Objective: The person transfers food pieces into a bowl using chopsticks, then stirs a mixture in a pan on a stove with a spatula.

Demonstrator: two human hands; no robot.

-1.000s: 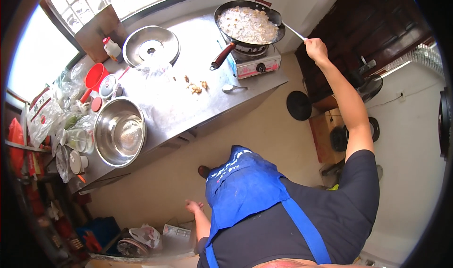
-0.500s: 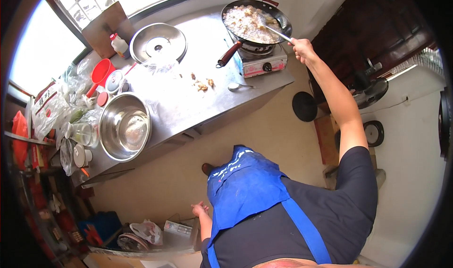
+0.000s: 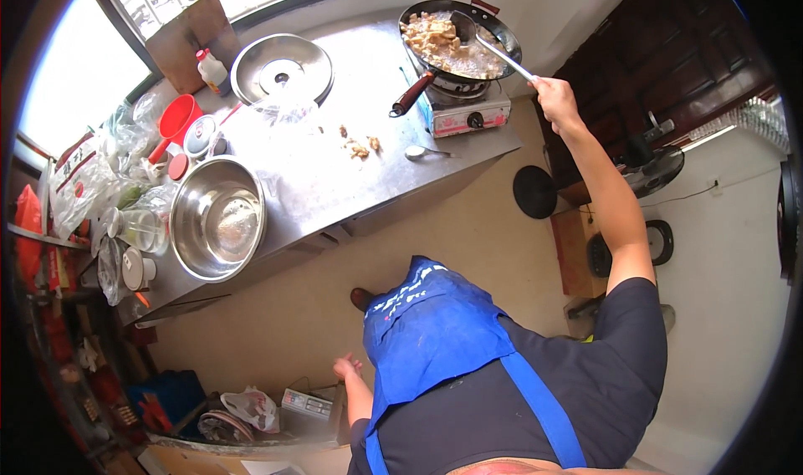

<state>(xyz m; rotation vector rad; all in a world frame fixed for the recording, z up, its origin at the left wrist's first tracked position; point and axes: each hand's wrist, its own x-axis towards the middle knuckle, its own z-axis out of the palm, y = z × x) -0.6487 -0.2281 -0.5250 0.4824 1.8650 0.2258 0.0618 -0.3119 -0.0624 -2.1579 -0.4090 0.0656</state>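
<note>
My right hand (image 3: 555, 100) is closed on the long handle of a metal ladle (image 3: 505, 56). The ladle's head sits among browned pieces of food (image 3: 432, 38) and bubbling oil in a black wok (image 3: 508, 45), which stands on a silver gas stove (image 3: 452, 120) at the counter's right end. The wok's wooden handle points toward the front left. My left hand (image 3: 347, 366) hangs low beside my blue apron (image 3: 435, 333), its fingers loosely apart with nothing in them. A few food bits (image 3: 360, 149) and a spoon (image 3: 416, 152) lie on the counter.
The steel counter (image 3: 326, 199) holds a large bowl (image 3: 216, 217), a round steel pan (image 3: 308, 63), a red dipper (image 3: 174, 120), plastic bags (image 3: 92, 182) and jars (image 3: 138, 228). A board (image 3: 180, 36) leans under the window. A dark door (image 3: 661, 48) stands right; cluttered shelves line the left.
The ladle has moved deeper into the wok, lifting browned pieces up from the bubbling oil at the left side. My right hand has shifted with it. My left hand stays low.
</note>
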